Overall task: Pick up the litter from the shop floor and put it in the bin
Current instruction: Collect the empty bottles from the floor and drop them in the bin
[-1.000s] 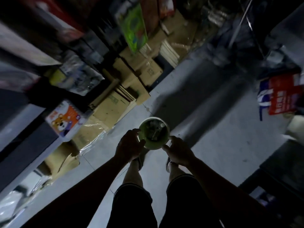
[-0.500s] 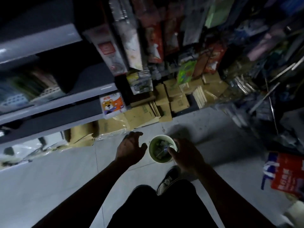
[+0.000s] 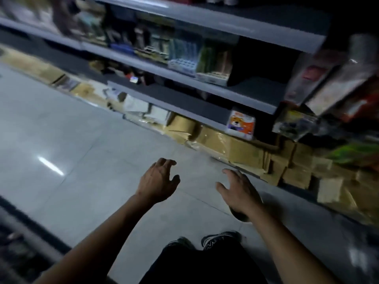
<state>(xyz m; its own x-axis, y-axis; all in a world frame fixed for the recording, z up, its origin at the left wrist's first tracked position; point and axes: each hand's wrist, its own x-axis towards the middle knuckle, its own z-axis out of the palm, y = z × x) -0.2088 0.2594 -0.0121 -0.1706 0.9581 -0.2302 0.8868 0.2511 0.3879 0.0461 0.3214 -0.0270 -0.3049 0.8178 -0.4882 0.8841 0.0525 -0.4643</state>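
Both my hands hover over the grey floor tiles [image 3: 82, 160] in the shop aisle. My left hand [image 3: 158, 181] has its fingers spread and loosely bent, and it holds nothing. My right hand [image 3: 238, 191] is also spread, palm down, with nothing gripped. A dark rounded edge [image 3: 241, 217] peeks out just below my right wrist; it may be the green cup, mostly hidden by the hand. The frame is blurred and dim, and I see no loose litter on the floor.
Grey shop shelves [image 3: 184, 103] with packaged goods run along the right. Flattened cardboard boxes [image 3: 235, 148] line the floor under them. A pack with a tiger print [image 3: 241, 125] hangs at the lowest shelf's edge. My shoes [image 3: 221, 239] stand below my hands.
The view has swung left along the shelves. The green cup went from both hands to the right hand alone, and now neither hand grips it.
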